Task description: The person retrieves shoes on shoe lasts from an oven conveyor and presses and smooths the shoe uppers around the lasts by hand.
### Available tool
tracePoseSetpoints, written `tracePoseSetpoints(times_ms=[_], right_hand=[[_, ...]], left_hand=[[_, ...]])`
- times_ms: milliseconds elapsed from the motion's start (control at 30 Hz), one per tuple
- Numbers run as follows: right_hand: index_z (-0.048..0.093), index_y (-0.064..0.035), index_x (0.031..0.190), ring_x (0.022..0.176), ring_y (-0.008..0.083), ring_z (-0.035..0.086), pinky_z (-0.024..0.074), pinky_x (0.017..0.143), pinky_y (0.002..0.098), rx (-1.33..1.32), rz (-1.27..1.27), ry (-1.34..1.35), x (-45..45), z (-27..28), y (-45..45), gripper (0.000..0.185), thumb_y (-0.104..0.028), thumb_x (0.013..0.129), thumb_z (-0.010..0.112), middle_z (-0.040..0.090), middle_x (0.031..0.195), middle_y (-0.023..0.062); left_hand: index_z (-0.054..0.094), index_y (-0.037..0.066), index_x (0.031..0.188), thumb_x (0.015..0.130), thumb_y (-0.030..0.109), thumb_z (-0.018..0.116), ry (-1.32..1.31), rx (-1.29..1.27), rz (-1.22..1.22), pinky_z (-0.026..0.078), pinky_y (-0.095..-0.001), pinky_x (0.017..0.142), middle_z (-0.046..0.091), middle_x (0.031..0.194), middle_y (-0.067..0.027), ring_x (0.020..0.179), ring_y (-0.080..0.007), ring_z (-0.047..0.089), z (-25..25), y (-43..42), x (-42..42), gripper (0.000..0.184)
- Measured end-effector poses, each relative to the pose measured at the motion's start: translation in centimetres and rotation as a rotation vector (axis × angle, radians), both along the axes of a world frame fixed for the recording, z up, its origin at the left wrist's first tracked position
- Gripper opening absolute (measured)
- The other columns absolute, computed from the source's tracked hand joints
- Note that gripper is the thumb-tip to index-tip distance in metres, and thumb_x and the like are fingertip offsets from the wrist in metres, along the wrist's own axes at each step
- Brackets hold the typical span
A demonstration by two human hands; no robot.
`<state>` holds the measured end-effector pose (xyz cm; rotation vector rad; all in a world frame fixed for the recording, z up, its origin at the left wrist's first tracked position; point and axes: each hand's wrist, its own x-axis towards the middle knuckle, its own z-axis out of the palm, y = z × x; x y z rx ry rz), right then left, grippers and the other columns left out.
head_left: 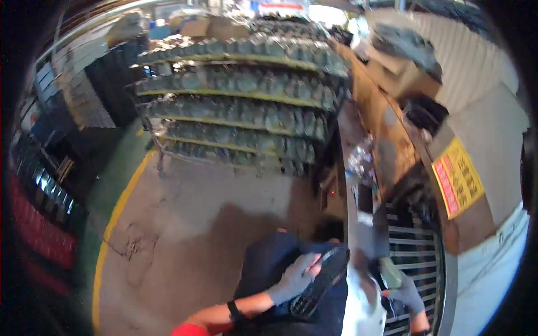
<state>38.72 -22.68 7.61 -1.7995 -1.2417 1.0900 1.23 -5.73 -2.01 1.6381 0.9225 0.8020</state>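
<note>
My left hand [296, 279], in a grey glove, is closed around a long black shoe sole [322, 284] held over my lap. Its textured face is turned up. My right hand [408, 295], gloved too, is at the roller conveyor [414, 257] on the right. Its fingers are bent against a pale green piece [390, 273] that looks like a shoe last, smeared by motion. Something white [361, 299] lies between my two hands, too blurred to name.
A tall rack [235, 95] packed with greenish shoe lasts stands ahead. Along the right runs a narrow bench [358, 168] with small items, beside a grey panel bearing a yellow sign [458, 178]. A yellow line [115, 215] marks the floor; red crates [42, 235] are at left.
</note>
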Motion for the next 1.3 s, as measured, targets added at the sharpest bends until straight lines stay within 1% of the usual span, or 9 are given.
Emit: tracePoseSetpoints(times_ms=[100, 200, 267, 367, 533, 700, 867, 1067, 1300], right_hand=[[0.058, -0.0171, 0.155, 0.146, 0.0379, 0.053, 0.0417, 0.123, 0.0512, 0.12, 0.694, -0.557, -7.3, 5.9, 4.3, 0.094, -0.029, 0.068, 0.091, 0.061, 0.151, 0.0141], [0.054, -0.0255, 0.158, 0.158, 0.0298, 0.04, 0.0297, 0.131, 0.0568, 0.411, 1.134, -0.826, -14.0, 7.7, 5.2, 0.072, -0.027, 0.088, 0.069, 0.05, 0.164, 0.0055], [0.058, -0.0208, 0.154, 0.157, 0.03, 0.042, 0.0327, 0.131, 0.0485, 0.618, 1.03, -0.955, -16.0, 6.8, 4.6, 0.062, -0.017, 0.092, 0.064, 0.051, 0.163, 0.0088], [0.059, -0.0047, 0.152, 0.144, 0.0323, 0.058, 0.0416, 0.123, 0.0452, 0.348, 0.237, -0.124, -16.4, 4.3, 2.8, 0.057, -0.013, 0.096, 0.07, 0.062, 0.152, 0.0174], [0.056, -0.0053, 0.154, 0.125, 0.02, 0.067, 0.056, 0.106, 0.0374, -0.06, -0.237, 1.095, -21.7, -2.0, 2.5, 0.07, -0.057, 0.107, 0.062, 0.067, 0.143, 0.0067], [0.053, 0.0084, 0.148, 0.111, 0.0401, 0.076, 0.0632, 0.1, 0.0484, -0.076, -0.223, 1.284, -20.0, -2.5, 3.4, 0.093, -0.068, 0.097, 0.067, 0.071, 0.13, 0.0276], [0.054, 0.0106, 0.143, 0.107, 0.0479, 0.075, 0.0639, 0.099, 0.0538, -0.002, -0.325, 1.237, -16.3, -2.5, 3.0, 0.092, -0.064, 0.092, 0.074, 0.071, 0.125, 0.0317], [0.047, 0.0029, 0.157, 0.122, 0.0504, 0.069, 0.0533, 0.112, 0.0619, -0.102, -0.417, 1.11, -16.4, -2.6, 2.1, 0.126, -0.099, 0.083, 0.045, 0.067, 0.136, 0.0291], [0.056, -0.0028, 0.15, 0.108, 0.0297, 0.078, 0.066, 0.096, 0.0449, -0.073, -0.285, 1.232, -21.6, -5.6, 4.6, 0.076, -0.067, 0.109, 0.048, 0.072, 0.133, 0.0202]], left_hand=[[0.057, 0.0, 0.15, 0.111, 0.041, 0.063, -0.34, -0.399, -0.312, 0.05, -0.0351, 0.111, 0.066, 0.14, -0.0107, 0.121, -0.0207, 0.067, 1.0, 0.5, 3.0, 0.057], [0.052, 0.002, 0.155, 0.107, 0.052, 0.066, -0.485, -0.744, -0.522, 0.054, -0.035, 0.107, 0.068, 0.135, -0.0119, 0.115, -0.0199, 0.068, 4.2, 1.4, 4.3, 0.071], [0.05, 0.002, 0.157, 0.104, 0.059, 0.066, -0.517, -0.988, -0.707, 0.059, -0.0378, 0.101, 0.07, 0.131, -0.0118, 0.106, -0.0211, 0.07, 3.2, 2.7, 3.7, 0.079], [0.045, 0.002, 0.159, 0.11, 0.052, 0.058, -0.851, -1.086, -0.474, 0.054, -0.0514, 0.115, 0.061, 0.15, -0.023, 0.134, -0.0372, 0.064, 3.3, 2.3, 0.5, 0.072], [0.037, 0.002, 0.164, 0.108, 0.058, 0.056, -0.96, -0.852, -0.559, 0.047, -0.0556, 0.123, 0.054, 0.158, -0.0264, 0.144, -0.0425, 0.056, 3.8, 1.4, 1.3, 0.082], [0.043, 0.002, 0.16, 0.105, 0.059, 0.058, -0.438, -0.851, -0.32, 0.051, -0.0458, 0.116, 0.058, 0.153, -0.02, 0.139, -0.036, 0.06, 1.5, 5.5, 4.0, 0.081], [0.057, 0.003, 0.145, 0.1, 0.034, 0.066, 0.392, 0.016, -0.122, 0.055, -0.0423, 0.105, 0.067, 0.131, -0.0144, 0.121, -0.0303, 0.067, -2.6, 5.9, 9.3, 0.056], [0.071, 0.001, 0.13, 0.099, 0.016, 0.067, -0.226, -0.611, -0.271, 0.056, -0.0326, 0.1, 0.076, 0.111, -0.0041, 0.103, -0.0182, 0.072, 3.4, 8.7, 4.5, 0.035], [0.056, -0.002, 0.151, 0.11, 0.031, 0.048, -0.746, -0.621, -0.332, 0.054, -0.0345, 0.109, 0.07, 0.14, -0.0163, 0.123, -0.02, 0.068, 5.0, 7.8, 1.7, 0.053]])
